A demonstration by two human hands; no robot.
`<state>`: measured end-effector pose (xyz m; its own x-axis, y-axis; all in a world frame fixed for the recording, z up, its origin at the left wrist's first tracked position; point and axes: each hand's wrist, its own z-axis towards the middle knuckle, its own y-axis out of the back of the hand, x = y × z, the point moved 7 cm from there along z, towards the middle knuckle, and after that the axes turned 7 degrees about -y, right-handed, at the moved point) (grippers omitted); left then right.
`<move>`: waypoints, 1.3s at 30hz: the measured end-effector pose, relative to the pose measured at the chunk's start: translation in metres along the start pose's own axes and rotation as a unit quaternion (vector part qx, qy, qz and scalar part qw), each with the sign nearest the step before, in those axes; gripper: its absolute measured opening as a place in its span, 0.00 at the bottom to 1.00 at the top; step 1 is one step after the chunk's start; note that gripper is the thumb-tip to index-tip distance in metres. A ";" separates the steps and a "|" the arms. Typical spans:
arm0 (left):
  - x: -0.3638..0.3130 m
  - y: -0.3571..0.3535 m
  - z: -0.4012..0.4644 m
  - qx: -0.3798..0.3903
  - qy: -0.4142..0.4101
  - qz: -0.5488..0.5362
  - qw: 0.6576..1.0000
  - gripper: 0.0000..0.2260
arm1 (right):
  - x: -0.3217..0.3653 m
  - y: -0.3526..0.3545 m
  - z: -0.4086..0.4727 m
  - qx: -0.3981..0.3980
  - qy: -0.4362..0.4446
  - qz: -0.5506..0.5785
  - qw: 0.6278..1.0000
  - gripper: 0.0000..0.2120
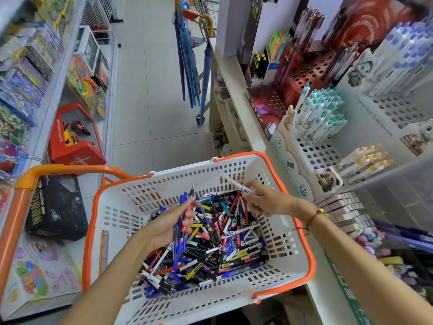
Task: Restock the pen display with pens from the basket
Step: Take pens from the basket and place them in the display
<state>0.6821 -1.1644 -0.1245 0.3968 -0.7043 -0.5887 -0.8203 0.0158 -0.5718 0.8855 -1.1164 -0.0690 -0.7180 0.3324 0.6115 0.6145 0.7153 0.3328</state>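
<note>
Shop aisle with a pale tiled floor (pixel 150 95) runs between two shelving units. On the left, a shelf (pixel 46 109) carries boxed toys, among them a red toy box (pixel 75 139) and, lower down, a black box (pixel 57 207) just behind an orange cart handle (pixel 21 198).

Low in the middle sits a white basket (pixel 164 301) with an orange rim, its bottom heaped with a loose pile of pens (pixel 210 245) in blue, black, red, yellow and white. The left hand (pixel 168 226) hovers over the pile, palm up, its fingers (pixel 187 214) curled round a small bundle of blue pens (pixel 179 233) that point up toward the basket's far wall. The right hand (pixel 264 200), with a red cord bracelet (pixel 312 219) at the wrist, is above the far right part of the basket; its fingers (pixel 249 192) pinch one white pen (pixel 234 182), tilted up and to the left.

At the back hang blue umbrellas (pixel 189 66). On the right, the shelf holds the pen display (pixel 314 156), a white perforated stand with teal-capped pens (pixel 323 111) upright in its upper holes, yellow-capped pens (pixel 365 158) beside it, and many holes unfilled. Behind it stands a red perforated pen stand (pixel 304 73).
</note>
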 end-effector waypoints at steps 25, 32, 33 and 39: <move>-0.012 -0.201 0.041 0.250 0.017 0.266 0.931 0.09 | -0.042 0.054 -0.091 -0.347 -0.034 0.335 0.875 0.16; 0.009 -0.307 0.040 0.305 -0.022 0.281 0.910 0.08 | -0.071 0.083 -0.202 -0.545 -0.023 0.360 0.757 0.10; 0.012 -0.320 0.036 0.306 -0.025 0.273 0.912 0.08 | -0.074 0.086 -0.216 -0.559 -0.020 0.366 0.744 0.08; 0.021 -0.374 0.013 0.338 -0.029 0.293 0.894 0.10 | -0.090 0.097 -0.274 -0.630 -0.007 0.372 0.682 0.08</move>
<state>1.0027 -1.1760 0.0691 0.0172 -0.3964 -0.9179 -0.4648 0.8096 -0.3584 1.0988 -1.2452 0.1050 -0.0532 0.3270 0.9435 0.5964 -0.7474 0.2926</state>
